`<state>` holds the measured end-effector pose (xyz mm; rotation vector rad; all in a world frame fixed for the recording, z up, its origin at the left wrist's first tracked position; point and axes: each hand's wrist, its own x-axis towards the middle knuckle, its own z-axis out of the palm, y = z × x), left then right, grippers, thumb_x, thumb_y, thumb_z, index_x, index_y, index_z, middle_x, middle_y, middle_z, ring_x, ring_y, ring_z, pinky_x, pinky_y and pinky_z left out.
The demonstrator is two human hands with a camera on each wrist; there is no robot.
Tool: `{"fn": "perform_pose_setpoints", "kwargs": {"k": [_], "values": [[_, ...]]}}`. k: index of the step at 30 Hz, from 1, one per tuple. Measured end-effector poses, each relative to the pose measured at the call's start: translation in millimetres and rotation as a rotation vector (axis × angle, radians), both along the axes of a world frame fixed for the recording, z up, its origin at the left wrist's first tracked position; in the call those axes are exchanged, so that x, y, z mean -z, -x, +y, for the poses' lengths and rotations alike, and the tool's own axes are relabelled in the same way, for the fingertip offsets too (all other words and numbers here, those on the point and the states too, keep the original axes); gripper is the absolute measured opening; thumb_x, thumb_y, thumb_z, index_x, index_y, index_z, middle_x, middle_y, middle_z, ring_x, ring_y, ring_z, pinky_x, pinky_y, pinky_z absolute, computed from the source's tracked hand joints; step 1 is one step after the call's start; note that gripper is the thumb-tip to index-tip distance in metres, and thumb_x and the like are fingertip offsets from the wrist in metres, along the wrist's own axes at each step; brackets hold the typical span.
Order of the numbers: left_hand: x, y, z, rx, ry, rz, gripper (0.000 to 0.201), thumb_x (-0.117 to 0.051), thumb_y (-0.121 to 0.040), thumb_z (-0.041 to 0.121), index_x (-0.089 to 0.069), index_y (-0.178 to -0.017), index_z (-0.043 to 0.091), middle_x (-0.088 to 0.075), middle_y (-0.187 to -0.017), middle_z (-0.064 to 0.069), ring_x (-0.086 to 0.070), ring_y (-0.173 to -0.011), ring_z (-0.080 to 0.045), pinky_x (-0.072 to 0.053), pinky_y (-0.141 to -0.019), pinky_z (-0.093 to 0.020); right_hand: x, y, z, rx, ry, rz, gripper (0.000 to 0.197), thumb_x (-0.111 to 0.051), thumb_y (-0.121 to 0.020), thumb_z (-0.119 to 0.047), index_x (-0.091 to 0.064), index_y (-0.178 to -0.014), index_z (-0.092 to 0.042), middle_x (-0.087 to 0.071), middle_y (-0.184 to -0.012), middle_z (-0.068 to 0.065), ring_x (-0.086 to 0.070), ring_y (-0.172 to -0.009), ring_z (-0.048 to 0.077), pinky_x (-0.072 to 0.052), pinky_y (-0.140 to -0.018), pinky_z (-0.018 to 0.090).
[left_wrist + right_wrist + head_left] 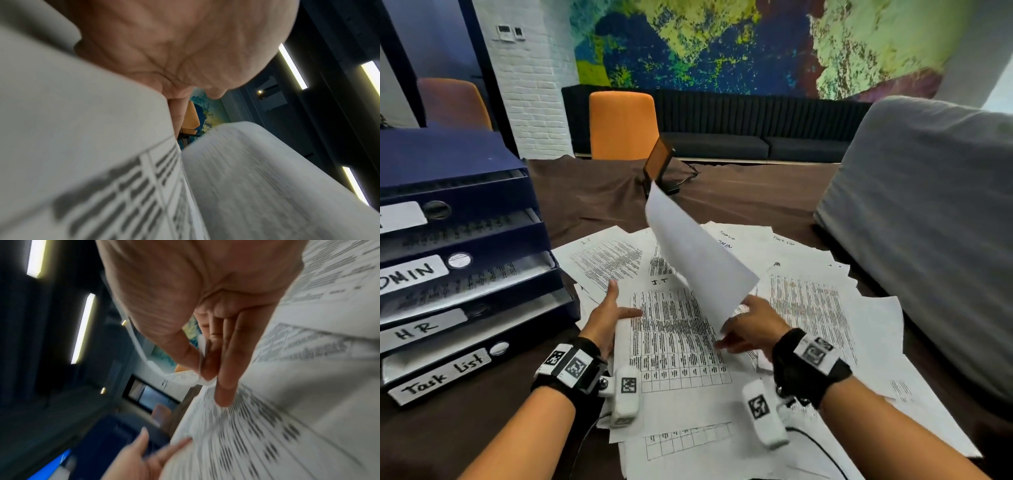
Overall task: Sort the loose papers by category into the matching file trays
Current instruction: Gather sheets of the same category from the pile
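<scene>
Your right hand [751, 325] pinches one lifted sheet [695, 260] at its lower corner, between thumb and fingers [207, 368]; the sheet stands up and curves over the pile, blank side toward you. Your left hand [607, 315] lies on the left edge of the sheet marked I.T [674, 329], with straight spread fingers and the thumb on the printed table; it grips nothing. This sheet is on top of the loose papers [818, 308], which cover the middle and the right part of the table [756, 195] under a brown cloth. The file trays [465, 260] stand at the left edge of the table, just beside the papers. Their labels read ADMIN (partly cut), HR and Task list; the top label is cut off. Some trays already hold printed sheets.
</scene>
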<state>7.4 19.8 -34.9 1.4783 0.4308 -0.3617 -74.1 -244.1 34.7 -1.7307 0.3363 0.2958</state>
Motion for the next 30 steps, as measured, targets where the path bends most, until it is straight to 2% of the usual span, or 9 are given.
{"fn": "perform_pose_setpoints", "kwargs": {"k": [2, 4, 7, 10, 13, 20, 22, 25, 30], "values": [[1, 0, -2, -0.026, 0.088, -0.006, 0.125, -0.04, -0.038, 0.109, -0.077, -0.107, 0.012, -0.065, -0.127, -0.023, -0.059, -0.119, -0.043, -0.043, -0.104, -0.062, 8, 2, 11, -0.064, 0.153, -0.033, 0.049, -0.064, -0.079, 0.011, -0.051, -0.115, -0.019, -0.067, -0.1, 0.022, -0.073, -0.067, 0.033, -0.057, -0.049, 0.033], [-21, 15, -10, -0.021, 0.151, -0.048, 0.115, -0.038, -0.053, 0.104, -0.072, -0.116, 0.014, -0.07, -0.117, -0.023, -0.066, -0.111, -0.04, -0.045, -0.103, -0.058, 11, -1, 15, -0.107, 0.337, -0.092, 0.053, -0.064, -0.079, 0.004, -0.048, -0.121, -0.024, -0.062, -0.106, 0.016, -0.071, -0.064, 0.028, -0.058, -0.049, 0.034], [-32, 18, -10, 0.001, 0.256, -0.145, 0.078, -0.04, -0.083, 0.081, -0.07, -0.116, 0.017, -0.072, -0.115, -0.017, -0.069, -0.107, -0.033, -0.048, -0.098, -0.05, 9, -5, 16, -0.158, 0.472, -0.11, 0.057, -0.06, -0.08, -0.002, -0.046, -0.13, -0.025, -0.06, -0.105, 0.01, -0.073, -0.066, 0.027, -0.062, -0.058, 0.038], [-11, 1, 4, -0.034, -0.074, -0.121, 0.057, -0.084, -0.073, 0.048, -0.071, -0.112, 0.009, -0.072, -0.116, -0.016, -0.069, -0.105, -0.035, -0.053, -0.094, -0.057, 4, -2, 14, -0.282, 0.509, -0.098, 0.066, -0.067, -0.082, -0.009, -0.04, -0.139, -0.026, -0.065, -0.1, 0.008, -0.074, -0.066, 0.025, -0.059, -0.054, 0.033], [-9, 1, 12, -0.062, -0.288, -0.113, 0.009, -0.069, -0.086, 0.001, -0.066, -0.095, -0.002, -0.071, -0.11, -0.024, -0.069, -0.103, -0.039, -0.053, -0.093, -0.058, 3, -9, 6, -0.234, 0.538, -0.126, 0.059, -0.076, -0.084, -0.035, -0.043, -0.133, -0.029, -0.068, -0.093, 0.004, -0.069, -0.055, 0.014, -0.051, -0.049, 0.025], [-7, 5, 27, -0.036, -0.312, -0.1, 0.027, -0.058, -0.09, -0.011, -0.064, -0.114, -0.001, -0.069, -0.114, -0.02, -0.066, -0.108, -0.038, -0.052, -0.098, -0.051, 15, -71, -16, 0.15, 0.363, -0.017, 0.045, -0.073, -0.087, -0.031, -0.063, -0.117, 0.0, -0.063, -0.086, 0.008, -0.065, -0.086, 0.028, -0.058, -0.087, 0.045], [-7, 7, 25, -0.016, -0.313, -0.109, 0.025, -0.058, -0.091, -0.01, -0.064, -0.109, 0.005, -0.069, -0.113, -0.018, -0.066, -0.107, -0.036, -0.053, -0.098, -0.051, 22, -84, -14, 0.204, 0.318, 0.052, 0.057, -0.076, -0.082, -0.034, -0.058, -0.124, 0.001, -0.067, -0.098, 0.013, -0.068, -0.091, 0.034, -0.058, -0.086, 0.048], [-9, 10, 24, -0.002, -0.306, -0.121, 0.027, -0.056, -0.092, -0.011, -0.064, -0.105, 0.012, -0.069, -0.113, -0.013, -0.066, -0.108, -0.033, -0.053, -0.096, -0.044, 32, -99, -9, 0.255, 0.352, 0.065, 0.058, -0.078, -0.079, -0.032, -0.058, -0.122, 0.002, -0.069, -0.109, 0.017, -0.069, -0.094, 0.035, -0.057, -0.081, 0.038], [-4, 9, 27, 0.016, -0.258, -0.194, 0.051, -0.059, -0.088, -0.014, -0.055, -0.132, 0.012, -0.066, -0.127, -0.009, -0.065, -0.109, -0.027, -0.053, -0.095, -0.043, 39, -109, -6, 0.152, 0.365, 0.124, 0.04, -0.074, -0.081, -0.014, -0.064, -0.118, -0.004, -0.067, -0.117, 0.014, -0.064, -0.087, 0.025, -0.057, -0.074, 0.03]]}}
